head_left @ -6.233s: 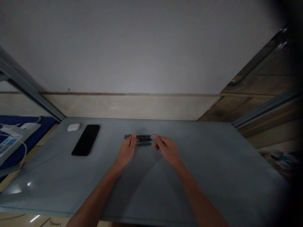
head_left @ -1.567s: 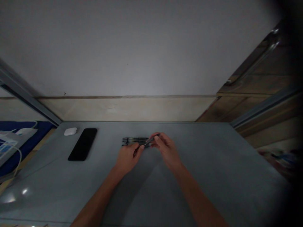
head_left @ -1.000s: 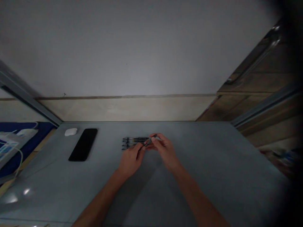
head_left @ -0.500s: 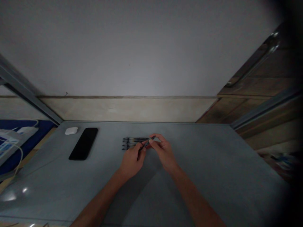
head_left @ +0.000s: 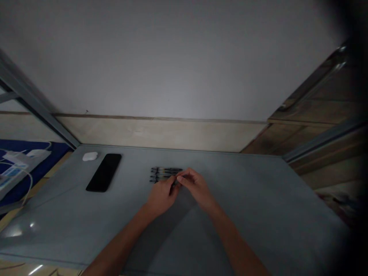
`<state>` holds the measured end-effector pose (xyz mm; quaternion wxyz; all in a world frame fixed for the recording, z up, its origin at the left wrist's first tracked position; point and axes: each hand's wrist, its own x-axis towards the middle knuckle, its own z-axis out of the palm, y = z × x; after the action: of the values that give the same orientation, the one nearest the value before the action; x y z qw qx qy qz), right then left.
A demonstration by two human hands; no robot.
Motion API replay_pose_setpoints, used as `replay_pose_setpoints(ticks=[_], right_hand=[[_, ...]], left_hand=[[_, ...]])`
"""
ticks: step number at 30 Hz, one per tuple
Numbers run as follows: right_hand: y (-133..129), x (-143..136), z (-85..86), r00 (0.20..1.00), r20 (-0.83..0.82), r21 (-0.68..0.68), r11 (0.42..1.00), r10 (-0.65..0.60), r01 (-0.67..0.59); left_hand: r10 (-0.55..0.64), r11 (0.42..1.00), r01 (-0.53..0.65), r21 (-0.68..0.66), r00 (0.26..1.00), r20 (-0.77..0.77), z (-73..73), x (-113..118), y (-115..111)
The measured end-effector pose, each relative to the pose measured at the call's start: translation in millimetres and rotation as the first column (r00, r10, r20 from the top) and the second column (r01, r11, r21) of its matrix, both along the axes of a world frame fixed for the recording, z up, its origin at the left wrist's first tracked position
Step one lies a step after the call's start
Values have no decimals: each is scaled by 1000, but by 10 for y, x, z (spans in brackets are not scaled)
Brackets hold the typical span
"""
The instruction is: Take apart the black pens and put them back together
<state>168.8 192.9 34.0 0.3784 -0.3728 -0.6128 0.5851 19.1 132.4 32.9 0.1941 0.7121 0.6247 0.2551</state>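
Both of my hands meet at the middle of the grey table [head_left: 230, 191], around a dark pen [head_left: 174, 184] that is mostly covered by fingers. My left hand [head_left: 161, 195] is closed round the pen's near part. The thumb and fingertips of my right hand [head_left: 196, 187] pinch at its far end, close to the left fingertips. Just behind my left hand several dark pens [head_left: 161, 172] lie side by side on the table, their right ends partly hidden by my hands.
A black phone [head_left: 104, 172] lies on the left of the table, with a white earbud case [head_left: 90, 156] behind it. Beyond the left edge are a power strip [head_left: 14, 172] and white cables on blue cloth. A pale wall [head_left: 166, 69] rises behind the table.
My right hand has lowered slightly and drawn closer to my left. The pen, which stuck out clearly between the hands, is now mostly hidden. The view has shifted and tilted a little.
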Motion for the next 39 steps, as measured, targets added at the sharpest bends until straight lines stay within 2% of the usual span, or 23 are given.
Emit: replay_pose_setpoints(ticks=[8,15,20,26,32,39], right_hand=[[18,10,-93,985,168,120,993,-33,13],[-6,25,-51,953,299,192,981,-48,-11],[8,54,-49,964,267,154,987,-4,-39],[5,44,-68,961,262,134,983,86,-124],[-3,39,-63,928,370,157,982,42,-108],[-9,30,7,961,276,220,971,24,-88]], left_hand=[[17,1000,-17,1,997,-77,-27,41,-24],[-62,997,67,27,986,-156,-10,6,-7],[-8,1000,11,13,982,-189,33,-1,-5],[-49,999,45,-21,973,-224,35,23,-24],[-51,999,47,-24,979,-197,-23,25,-15],[-35,999,39,22,987,-158,-1,7,4]])
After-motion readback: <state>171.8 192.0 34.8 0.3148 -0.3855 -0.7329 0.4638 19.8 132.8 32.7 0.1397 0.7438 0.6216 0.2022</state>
